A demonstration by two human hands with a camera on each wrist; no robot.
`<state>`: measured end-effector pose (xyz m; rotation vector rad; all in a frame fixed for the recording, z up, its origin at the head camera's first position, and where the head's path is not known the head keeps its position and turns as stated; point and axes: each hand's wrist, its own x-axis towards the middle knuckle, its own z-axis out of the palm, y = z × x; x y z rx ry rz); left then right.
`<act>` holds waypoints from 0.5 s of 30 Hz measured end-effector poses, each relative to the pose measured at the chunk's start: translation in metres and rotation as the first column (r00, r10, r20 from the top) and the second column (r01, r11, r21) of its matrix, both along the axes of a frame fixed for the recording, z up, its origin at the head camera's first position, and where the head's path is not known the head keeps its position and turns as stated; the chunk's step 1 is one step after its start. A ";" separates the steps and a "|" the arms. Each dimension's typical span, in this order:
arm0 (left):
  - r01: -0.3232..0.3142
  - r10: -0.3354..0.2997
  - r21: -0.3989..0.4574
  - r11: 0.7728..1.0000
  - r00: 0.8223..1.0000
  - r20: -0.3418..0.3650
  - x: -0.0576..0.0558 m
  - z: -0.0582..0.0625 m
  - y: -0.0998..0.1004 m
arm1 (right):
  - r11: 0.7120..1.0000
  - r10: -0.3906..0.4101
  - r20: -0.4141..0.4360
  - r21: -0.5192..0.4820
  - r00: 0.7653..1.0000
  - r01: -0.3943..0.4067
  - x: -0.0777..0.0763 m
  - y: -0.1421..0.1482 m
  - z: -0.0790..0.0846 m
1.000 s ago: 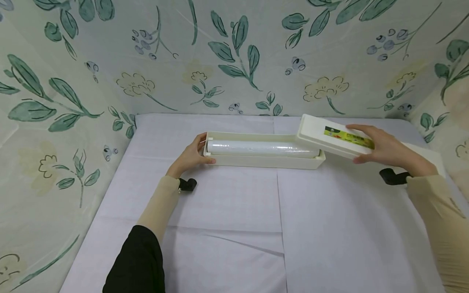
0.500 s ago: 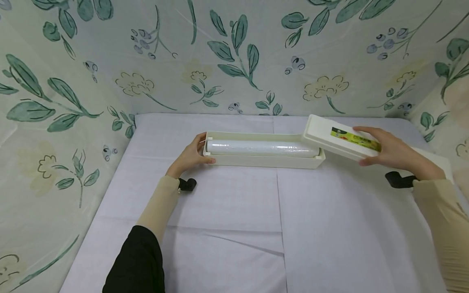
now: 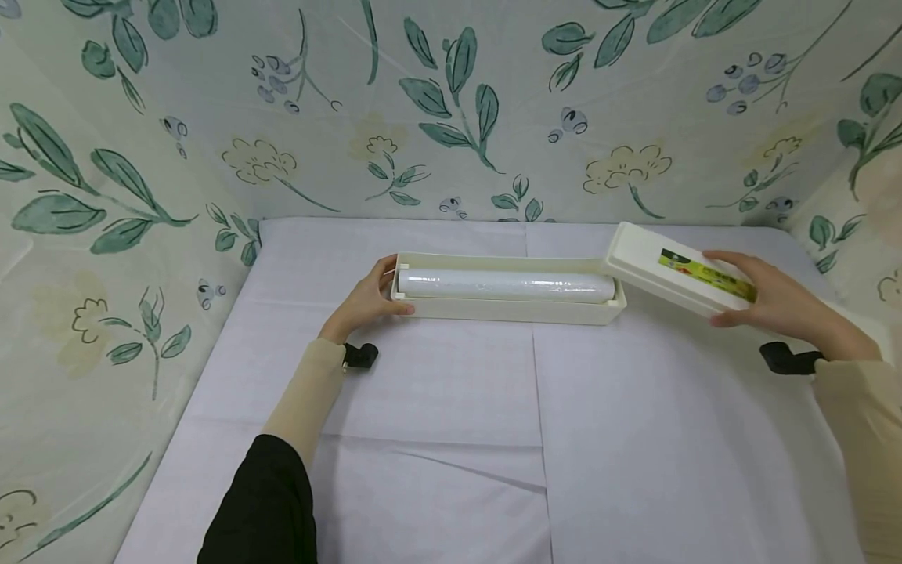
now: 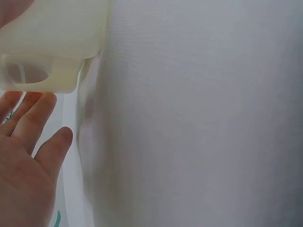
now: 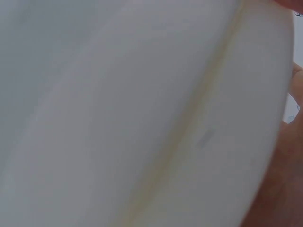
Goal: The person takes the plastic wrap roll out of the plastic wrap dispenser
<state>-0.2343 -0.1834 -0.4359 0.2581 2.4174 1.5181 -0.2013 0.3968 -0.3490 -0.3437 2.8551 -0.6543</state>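
Observation:
A long cream cling film box lies uncovered near the far side of the table, with a shiny roll of cling film inside. My left hand grips its left end, thumb at the front corner and fingers behind. The left wrist view shows that end of the box with fingers against it. My right hand holds the white lid, which bears a yellow-green label. Tilted, the lid overlaps the box's right end in the head view. It fills most of the right wrist view.
White cloth with fold creases covers the table. A curtain with green leaves and flowers stands behind and along both sides. Black camera mounts are worn at both wrists.
My right hand has moved the lid to the right and slightly toward me, baring more of the box's right end. The left hand and the box have stayed in place.

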 end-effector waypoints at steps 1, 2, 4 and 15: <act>0.000 0.000 0.000 1.000 1.000 0.001 0.000 0.000 0.000 | 1.000 -0.004 -0.001 -0.004 1.000 0.004 0.001 0.002 -0.001; 0.001 -0.001 0.002 1.000 1.000 0.001 0.000 0.000 0.000 | 1.000 -0.007 -0.001 -0.006 1.000 0.007 0.002 0.004 -0.002; 0.000 0.000 0.003 1.000 1.000 0.001 0.000 0.000 0.000 | 1.000 -0.016 0.000 -0.011 1.000 0.016 0.005 0.008 -0.004; -0.003 0.003 -0.002 1.000 1.000 -0.004 0.001 0.001 0.000 | 0.999 -0.043 0.003 -0.016 0.999 0.043 0.015 0.019 -0.008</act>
